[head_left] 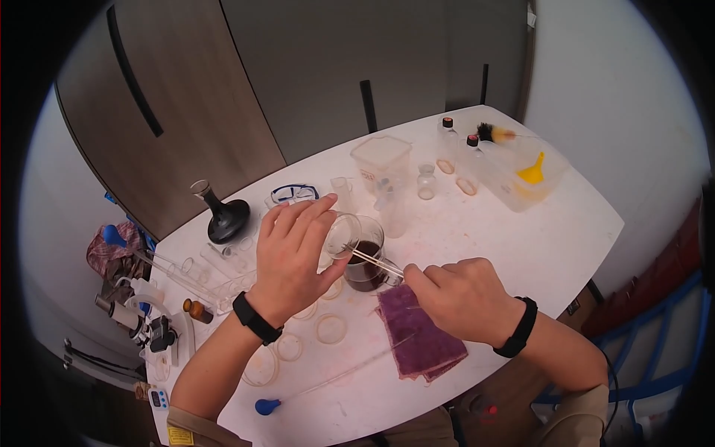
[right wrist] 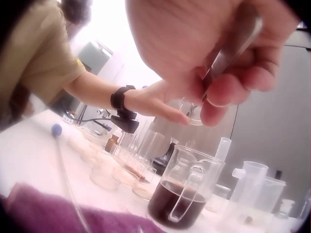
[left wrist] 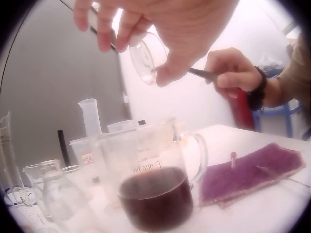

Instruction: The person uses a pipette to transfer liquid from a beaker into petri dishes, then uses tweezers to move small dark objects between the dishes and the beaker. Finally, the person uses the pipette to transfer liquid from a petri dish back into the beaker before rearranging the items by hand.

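A small round glass dish (head_left: pixel 342 233) is pinched between the thumb and fingers of my left hand (head_left: pixel 293 257), tipped on its side above a glass measuring beaker (left wrist: pixel 155 199). Dark reddish-brown liquid fills the beaker's lower part; its handle points right. My right hand (head_left: pixel 465 302) grips metal tweezers (head_left: pixel 378 262) between thumb and forefinger. Their tips reach into the dish opening. In the right wrist view the tweezers' shank (right wrist: pixel 238 41) runs down through the fingers, which partly cover the dish. What the tips touch is too small to make out.
Beside the beaker lies a folded purple cloth (head_left: pixel 421 335). Several glass dishes (head_left: pixel 331 328) and a blue-bulbed pipette (head_left: pixel 268 406) lie nearer me. On the left stand a microscope (head_left: pixel 153 320) and a dark-filled flask (head_left: pixel 228 220). Plastic tubs (head_left: pixel 514 190) and bottles are at the back.
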`<state>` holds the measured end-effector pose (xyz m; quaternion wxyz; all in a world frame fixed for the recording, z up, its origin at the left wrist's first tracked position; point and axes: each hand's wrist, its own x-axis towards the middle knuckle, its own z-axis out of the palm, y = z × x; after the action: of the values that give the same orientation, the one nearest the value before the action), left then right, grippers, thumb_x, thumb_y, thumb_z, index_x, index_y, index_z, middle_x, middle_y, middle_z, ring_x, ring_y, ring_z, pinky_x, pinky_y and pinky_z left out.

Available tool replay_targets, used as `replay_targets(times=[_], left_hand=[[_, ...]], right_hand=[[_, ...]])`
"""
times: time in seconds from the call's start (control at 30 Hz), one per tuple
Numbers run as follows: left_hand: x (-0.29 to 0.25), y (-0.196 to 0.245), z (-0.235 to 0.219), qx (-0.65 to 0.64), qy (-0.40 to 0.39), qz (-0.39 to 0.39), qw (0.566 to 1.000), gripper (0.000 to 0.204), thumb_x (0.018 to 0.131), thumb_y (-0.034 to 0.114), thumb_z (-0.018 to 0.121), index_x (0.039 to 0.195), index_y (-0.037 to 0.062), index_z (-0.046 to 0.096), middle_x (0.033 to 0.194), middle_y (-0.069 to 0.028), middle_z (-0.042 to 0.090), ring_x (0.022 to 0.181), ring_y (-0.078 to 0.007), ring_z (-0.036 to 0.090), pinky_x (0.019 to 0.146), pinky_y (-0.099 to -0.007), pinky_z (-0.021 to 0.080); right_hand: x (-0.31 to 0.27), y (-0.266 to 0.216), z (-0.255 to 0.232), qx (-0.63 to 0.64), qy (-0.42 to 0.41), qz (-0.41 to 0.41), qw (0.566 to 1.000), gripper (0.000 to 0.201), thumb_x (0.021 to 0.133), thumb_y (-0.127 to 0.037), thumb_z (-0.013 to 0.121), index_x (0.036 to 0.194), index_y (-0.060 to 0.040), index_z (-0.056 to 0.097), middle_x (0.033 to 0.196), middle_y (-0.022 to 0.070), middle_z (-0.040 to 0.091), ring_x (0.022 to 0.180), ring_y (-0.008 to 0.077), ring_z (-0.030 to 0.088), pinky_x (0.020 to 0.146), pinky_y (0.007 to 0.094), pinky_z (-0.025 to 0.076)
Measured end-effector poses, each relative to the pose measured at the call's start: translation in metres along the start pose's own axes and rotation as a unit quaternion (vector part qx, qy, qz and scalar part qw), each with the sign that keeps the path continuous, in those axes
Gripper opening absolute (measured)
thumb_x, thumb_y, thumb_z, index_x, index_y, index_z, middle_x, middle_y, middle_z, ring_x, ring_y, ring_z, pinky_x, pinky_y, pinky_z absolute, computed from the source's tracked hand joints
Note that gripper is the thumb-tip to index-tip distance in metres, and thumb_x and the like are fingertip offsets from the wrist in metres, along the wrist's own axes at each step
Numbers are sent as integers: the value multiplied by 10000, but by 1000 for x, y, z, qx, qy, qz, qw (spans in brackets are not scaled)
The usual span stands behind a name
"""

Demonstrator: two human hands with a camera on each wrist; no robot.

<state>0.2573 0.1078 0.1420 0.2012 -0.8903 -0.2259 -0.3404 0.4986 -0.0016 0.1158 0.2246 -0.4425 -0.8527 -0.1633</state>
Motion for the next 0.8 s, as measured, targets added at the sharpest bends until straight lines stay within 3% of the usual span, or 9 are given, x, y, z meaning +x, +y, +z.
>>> replay_targets(times=[0.17, 0.37, 0.7, 0.8], left_hand=[[5, 5, -1, -4, -9, -5, 1000, 625, 554, 115, 835, 1111, 39, 563, 1279, -117, 614, 1102, -321, 575, 948, -456, 424], [8, 6, 1, 3, -2, -1, 1000, 635, 546, 112, 834, 1113, 42, 555, 1282, -112, 609, 1098, -323, 572, 943, -451, 424], [18, 18, 2, 6, 10, -3, 1000, 637, 576, 55, 831, 1147, 43, 550, 1267, -117, 632, 1118, -327, 582, 970, -429, 418], [21, 22, 2, 3, 11, -3, 1000, 632, 578, 41, 822, 1149, 34, 550, 1278, -131, 627, 1133, -331, 585, 985, -426, 416]], right_hand=[[5, -1, -8, 4, 30, -9, 999, 159, 817, -115, 604, 946, -30, 567, 606, 26, 557, 491, 186, 610, 423, 329, 455], [7, 11, -17, 0, 2, -27, 1000, 146, 811, -130, 619, 906, -40, 552, 595, 27, 557, 485, 194, 614, 412, 330, 431], [18, 32, -52, -26, -84, -64, 994, 120, 796, -113, 625, 852, -23, 569, 593, 95, 624, 536, 260, 650, 489, 355, 481], [19, 35, -59, -31, -46, -81, 995, 117, 782, -114, 635, 816, -14, 583, 574, 95, 616, 558, 266, 658, 518, 363, 491]])
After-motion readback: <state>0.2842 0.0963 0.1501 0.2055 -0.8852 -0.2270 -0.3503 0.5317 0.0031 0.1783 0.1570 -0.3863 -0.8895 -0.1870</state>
